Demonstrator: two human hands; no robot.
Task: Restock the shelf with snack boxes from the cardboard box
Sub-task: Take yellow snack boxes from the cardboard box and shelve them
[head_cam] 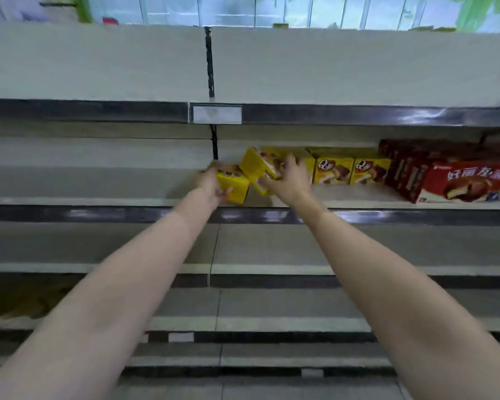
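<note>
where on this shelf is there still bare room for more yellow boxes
Bare: the shelf left of the left hand and its yellow box. Crowded: right of the right hand, upright yellow boxes run up to red boxes.

Store aisle, tiered shelving, mostly bare.
Pale grey metal shelf boards [98,183] with dark glossy front rails [358,115]; blank white label holder [217,114]; black slotted upright [209,62]; bright glazed panels [243,10] above, blurred.
</note>
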